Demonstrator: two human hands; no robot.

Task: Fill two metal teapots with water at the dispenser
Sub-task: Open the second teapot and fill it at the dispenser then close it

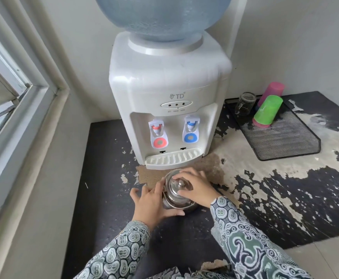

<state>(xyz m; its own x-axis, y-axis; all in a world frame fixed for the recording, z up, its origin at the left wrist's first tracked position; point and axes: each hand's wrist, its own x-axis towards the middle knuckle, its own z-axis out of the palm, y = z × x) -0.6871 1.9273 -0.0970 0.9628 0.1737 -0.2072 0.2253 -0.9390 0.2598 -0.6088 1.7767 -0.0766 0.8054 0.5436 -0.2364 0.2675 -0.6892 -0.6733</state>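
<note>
One shiny metal teapot (175,193) stands on the dark worn counter just in front of the white water dispenser (168,101). My left hand (150,202) curls round the pot's left side. My right hand (195,188) lies over the lid, with its fingers curled around the lid's rim beside the knob. The dispenser has a red hot tap (157,135) on the left, a blue cold tap (191,130) on the right and a white drip tray (173,158) below them. A blue water bottle (162,17) sits on top. Only one teapot is in view.
A black mesh tray (297,146) at the right holds an upturned glass (245,103), a green cup (267,110) and a pink cup (271,91). The counter (285,188) has peeling dark covering. A window frame (19,109) runs along the left wall.
</note>
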